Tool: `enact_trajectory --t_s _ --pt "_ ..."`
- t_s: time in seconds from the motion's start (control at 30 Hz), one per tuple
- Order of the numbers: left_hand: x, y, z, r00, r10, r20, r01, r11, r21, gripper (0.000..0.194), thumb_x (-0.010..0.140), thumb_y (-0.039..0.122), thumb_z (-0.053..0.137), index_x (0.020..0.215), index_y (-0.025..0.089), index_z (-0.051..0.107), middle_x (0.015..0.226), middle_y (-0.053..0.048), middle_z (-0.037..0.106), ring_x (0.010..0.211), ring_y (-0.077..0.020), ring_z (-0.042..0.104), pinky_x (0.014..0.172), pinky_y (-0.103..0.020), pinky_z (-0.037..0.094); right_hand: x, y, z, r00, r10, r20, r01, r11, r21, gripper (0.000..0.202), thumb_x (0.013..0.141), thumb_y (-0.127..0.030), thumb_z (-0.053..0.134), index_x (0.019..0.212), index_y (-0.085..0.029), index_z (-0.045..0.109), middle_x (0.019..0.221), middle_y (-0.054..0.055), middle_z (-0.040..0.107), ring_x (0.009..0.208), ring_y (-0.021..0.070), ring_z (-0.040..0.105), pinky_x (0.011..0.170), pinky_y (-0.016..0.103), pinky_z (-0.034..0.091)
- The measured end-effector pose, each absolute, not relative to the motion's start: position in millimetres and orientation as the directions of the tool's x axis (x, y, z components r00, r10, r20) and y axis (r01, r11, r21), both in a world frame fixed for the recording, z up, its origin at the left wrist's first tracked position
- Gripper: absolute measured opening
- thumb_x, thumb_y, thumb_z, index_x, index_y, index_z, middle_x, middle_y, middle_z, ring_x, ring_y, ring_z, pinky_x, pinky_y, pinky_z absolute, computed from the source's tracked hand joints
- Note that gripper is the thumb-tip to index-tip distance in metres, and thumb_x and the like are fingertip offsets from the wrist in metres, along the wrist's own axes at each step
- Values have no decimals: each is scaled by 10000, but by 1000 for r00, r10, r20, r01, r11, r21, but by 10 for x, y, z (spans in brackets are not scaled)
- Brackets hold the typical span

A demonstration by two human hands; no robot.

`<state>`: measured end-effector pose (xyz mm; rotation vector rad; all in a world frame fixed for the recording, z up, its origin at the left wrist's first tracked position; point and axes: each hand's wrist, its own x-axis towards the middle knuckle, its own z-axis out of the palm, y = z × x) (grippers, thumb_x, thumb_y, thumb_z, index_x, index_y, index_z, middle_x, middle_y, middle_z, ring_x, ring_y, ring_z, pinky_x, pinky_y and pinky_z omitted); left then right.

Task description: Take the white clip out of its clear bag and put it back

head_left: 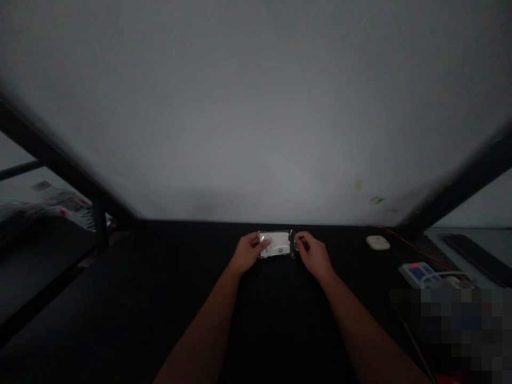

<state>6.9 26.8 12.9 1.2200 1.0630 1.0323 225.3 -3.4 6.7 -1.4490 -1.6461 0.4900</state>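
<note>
Packet (279, 238), clear film around a white insert, lies or is held over the black surface (168, 298), near its far edge at the pale wall (256, 117); contact with the surface cannot be judged. Long axis runs left to right, roughly parallel to the wall base. White face turned up toward the viewer; narrow ends point at the two hands.

Left hand (245, 255): grasping the packet's left end, thumb laid over the face, fingers behind. Right hand (316, 257): fingers curled together just beside the right end, by a small pull tab (293, 255). Cannot tell whether they pinch the film or a thin light edge there.

Obscured: left end partly covered by the thumb; print on the insert too small to read; clear film at right merges with the dark background. Forearms cut off at the lower border. Lower right corner pixelated, beside a power strip (416, 273). White rounded case (378, 243) well apart, to the right. Items at far left blurred.
</note>
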Motion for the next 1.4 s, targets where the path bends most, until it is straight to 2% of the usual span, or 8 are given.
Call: enact_trajectory --t_s 0.17,0.37,0.47,0.6,0.73,0.87,1.17,1.4 --pt "68 266 120 180 982 -51 -20 55 998 416 658 487 835 853 143 704 769 -45 750 630 -170 671 581 -266 524 2245 -35 84 -89 956 278 671 264 -693 224 869 -226 498 922 -232 716 736 40 697 676 201 641 667 308 466" --pt "79 284 79 200 978 52 -40 -45 998 390 710 459 801 929 145 731 912 -72 773 809 -216 707 742 -317 556 2214 -7 28 -147 983 106 268 143 -953 275 890 -390 486 1012 -218 662 602 -10 674 481 148 556 532 277 443" --pt "95 281 67 201 971 129 53 -143 988 323 794 435 727 954 156 749 927 -73 772 845 -226 702 782 -337 551 2209 23 3 -154 988 23 43 30 -999 324 839 -454 539 1050 -219 614 730 22 744 447 133 555 443 251 400" --pt "112 260 56 158 956 248 198 -277 940 281 829 378 695 1036 199 756 1019 -78 762 951 -242 691 864 -372 547 2226 44 32 -100 995 -17 -47 -21 -999 354 795 -490 602 1011 -213 641 905 82 769 542 155 642 405 223 345" --pt "102 246 33 189 943 273 173 -306 936 316 815 402 707 1065 215 753 1222 -115 693 1087 -280 658 834 -383 574 2243 56 58 4 999 44 8 44 -999 391 825 -558 574 902 -194 695 659 34 688 469 128 543 416 235 331" --pt "86 277 -16 165 960 226 95 -243 965 330 800 440 724 1011 189 761 1304 -137 648 1151 -302 635 860 -394 572 2231 75 11 50 993 110 69 106 -992 295 713 -494 730 707 -214 638 552 -28 570 481 120 484 456 247 364" --pt "33 368 -69 98 995 -25 -100 35 994 636 615 394 886 1153 154 644 956 -103 758 834 -231 721 767 -358 567 2208 81 -38 -22 993 115 -11 115 -993 451 623 -409 834 1015 -225 708 827 33 725 670 181 634 616 305 516" --pt "19 329 54 147 989 -19 -111 35 993 540 592 387 877 1030 157 661 833 -46 749 765 -200 705 719 -320 550 2216 69 -20 -6 988 151 143 151 -978 337 655 -487 812 841 -213 749 785 45 734 680 203 643 634 333 519"
